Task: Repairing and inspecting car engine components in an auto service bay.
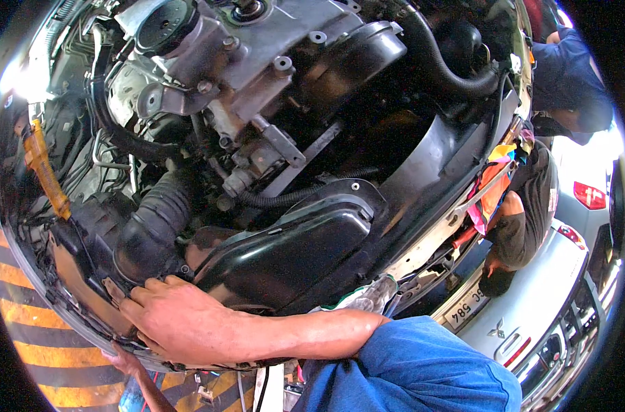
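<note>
My right hand (171, 319) reaches in from the lower right, a blue sleeve (422, 364) above its bare forearm. Its fingers bend down at the near edge of the engine bay, beside the lower end of a black ribbed air hose (165, 202). The fingertips are hidden, so what they grip cannot be made out. A glossy black plastic housing (292, 247) lies just right of that hand. Lower left, my left hand (123, 360) is at the outer edge of the car body, partly hidden, with its fingers not clearly showing.
The engine (257, 75) fills the far middle, with a thick black hose (436, 62) at right. A yellow-wrapped bundle (46, 168) runs along the left. Two people, one in a navy shirt (566, 75), bend at the car's front. A silver car (532, 288) stands beyond; striped floor (44, 316) shows left.
</note>
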{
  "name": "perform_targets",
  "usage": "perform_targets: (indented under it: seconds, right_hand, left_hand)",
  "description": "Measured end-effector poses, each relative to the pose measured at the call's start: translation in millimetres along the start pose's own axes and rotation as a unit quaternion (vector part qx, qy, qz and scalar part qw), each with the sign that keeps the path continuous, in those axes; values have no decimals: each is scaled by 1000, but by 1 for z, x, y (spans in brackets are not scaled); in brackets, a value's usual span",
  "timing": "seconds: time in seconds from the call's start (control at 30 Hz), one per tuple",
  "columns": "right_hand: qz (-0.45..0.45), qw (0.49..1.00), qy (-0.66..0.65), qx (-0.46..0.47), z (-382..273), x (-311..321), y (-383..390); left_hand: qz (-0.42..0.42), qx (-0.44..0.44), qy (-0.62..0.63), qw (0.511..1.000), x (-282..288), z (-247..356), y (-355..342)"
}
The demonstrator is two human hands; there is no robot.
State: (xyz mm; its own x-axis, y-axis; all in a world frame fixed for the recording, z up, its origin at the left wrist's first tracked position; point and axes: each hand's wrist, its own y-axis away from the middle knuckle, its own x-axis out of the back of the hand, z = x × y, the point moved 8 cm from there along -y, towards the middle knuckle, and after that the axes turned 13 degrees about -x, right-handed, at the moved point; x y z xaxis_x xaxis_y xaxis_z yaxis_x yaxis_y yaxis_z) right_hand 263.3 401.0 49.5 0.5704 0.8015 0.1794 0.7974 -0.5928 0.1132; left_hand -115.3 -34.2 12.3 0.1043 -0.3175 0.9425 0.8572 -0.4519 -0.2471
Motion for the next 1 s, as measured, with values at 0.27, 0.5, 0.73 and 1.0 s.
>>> perform_targets:
  seconds: [0.27,0.5,0.73,1.0]
  right_hand:
    - [-10,1000,-1,-4,-3,2,-1]
    - [-11,1000,17,0,-4,1,-2]
    - [-36,998,42,-2,-3,-4,-4]
    - [9,997,78,-4,5,-9,-1]
  left_hand:
    - [-6,-13,-14,1000,3,18,8]
    - [11,4,15,1000,1,23,10]
    - [19,-25,-25,999,3,24,12]
    - [-10,5,-81,997,-1,-3,4]
